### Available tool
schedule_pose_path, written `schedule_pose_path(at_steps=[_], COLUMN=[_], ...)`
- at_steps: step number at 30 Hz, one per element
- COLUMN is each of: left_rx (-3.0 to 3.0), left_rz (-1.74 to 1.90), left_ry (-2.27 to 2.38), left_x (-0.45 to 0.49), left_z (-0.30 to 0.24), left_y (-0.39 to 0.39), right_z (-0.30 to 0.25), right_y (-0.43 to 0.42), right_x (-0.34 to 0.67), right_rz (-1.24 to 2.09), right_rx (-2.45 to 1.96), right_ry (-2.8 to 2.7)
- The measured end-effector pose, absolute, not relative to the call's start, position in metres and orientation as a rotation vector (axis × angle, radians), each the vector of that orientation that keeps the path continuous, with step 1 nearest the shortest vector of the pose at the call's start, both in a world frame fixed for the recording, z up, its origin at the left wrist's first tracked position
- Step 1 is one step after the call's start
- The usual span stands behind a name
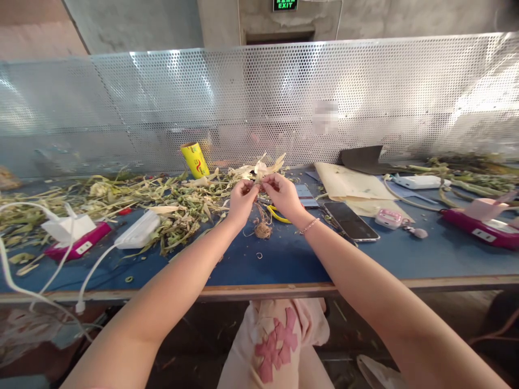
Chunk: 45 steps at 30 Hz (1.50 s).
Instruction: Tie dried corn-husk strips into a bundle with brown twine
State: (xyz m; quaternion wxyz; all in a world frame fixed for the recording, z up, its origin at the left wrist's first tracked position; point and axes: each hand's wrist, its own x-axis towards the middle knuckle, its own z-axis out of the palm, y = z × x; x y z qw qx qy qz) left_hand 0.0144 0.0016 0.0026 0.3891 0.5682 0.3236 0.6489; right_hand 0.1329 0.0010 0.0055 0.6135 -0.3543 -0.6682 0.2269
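Observation:
Both hands meet above the middle of the blue table, fingertips pinched together. My left hand (242, 200) and my right hand (281, 195) are closed on a pale dried husk (260, 167), whose papery ends stick up above the fingers. Its lower part is hidden behind my fingertips. Below them a small tangle of brown twine (263, 230) lies on the table, with loose strands reaching up toward the hands. Beside my right wrist is a yellow-handled tool (278, 215), partly covered by the hand. Behind that hand lies a lit phone (306, 195).
Dried stalks and leaves (190, 213) cover the left side. A yellow cardboard tube (195, 160) stands near the perforated metal screen (227, 97). To the right lie a dark phone (351, 221), brown paper (351, 181), a pink case (388, 218) and a magenta power strip (480, 229). White cables (38, 294) hang at left.

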Motion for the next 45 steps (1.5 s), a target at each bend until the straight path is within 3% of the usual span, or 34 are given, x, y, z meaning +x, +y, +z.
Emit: schedule_pose_path(at_steps=[30, 39, 45], left_rx=[1.601, 1.418, 1.465], left_rz=[1.717, 1.618, 1.615], left_ry=[0.827, 0.72, 0.707], left_x=[0.011, 0.018, 0.018], left_z=[0.006, 0.012, 0.011], left_y=[0.0, -0.012, -0.011], right_z=[0.014, 0.009, 0.004], right_y=[-0.004, 0.004, 0.007], right_x=[0.132, 0.131, 0.134], right_rz=[1.096, 0.852, 0.453], right_rx=[-0.693, -0.786, -0.82], right_ry=[-1.348, -1.391, -1.55])
